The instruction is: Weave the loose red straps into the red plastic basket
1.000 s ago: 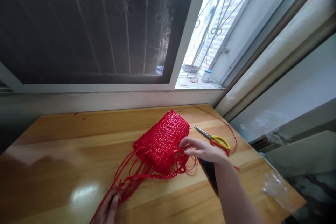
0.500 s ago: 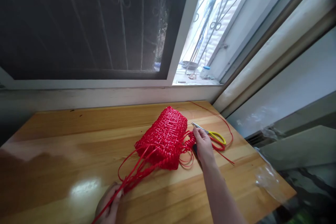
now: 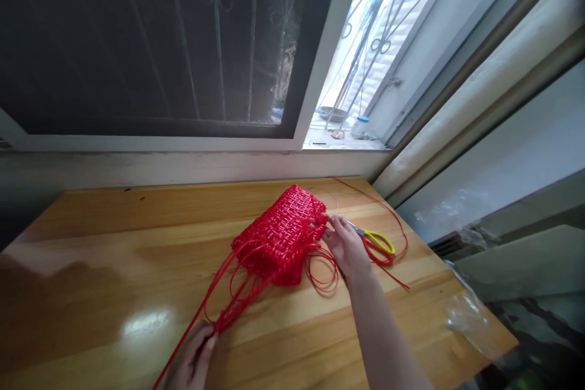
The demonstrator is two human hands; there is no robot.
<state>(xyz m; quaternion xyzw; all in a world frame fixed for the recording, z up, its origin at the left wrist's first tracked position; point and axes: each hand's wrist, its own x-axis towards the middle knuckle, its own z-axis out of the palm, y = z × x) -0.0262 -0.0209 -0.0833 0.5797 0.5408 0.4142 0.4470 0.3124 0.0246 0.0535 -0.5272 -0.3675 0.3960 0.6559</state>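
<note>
1. The red woven basket (image 3: 280, 234) lies on its side on the wooden table (image 3: 114, 244), toward the far right corner, its open end facing the near edge.
2. Loose red strands (image 3: 237, 298) trail from that open end toward the near edge, and some curl into loops just beside the basket.
3. The right hand (image 3: 345, 247) rests at the basket's right side, fingertips closed in a pinch on a strand where it meets the weave.
4. The left hand (image 3: 196, 359), at the near edge, is closed around the gathered ends of the long strands.
5. Yellow-handled scissors (image 3: 375, 237) lie just right of the right hand, near the right edge, with a loose red cord (image 3: 397, 219) looped around them.
6. The basket looks light and springy, the weave firm yet flexible; the strands seem smooth and likely slippery, so a pinch close to the weave probably holds better than one along the loose length.
</note>
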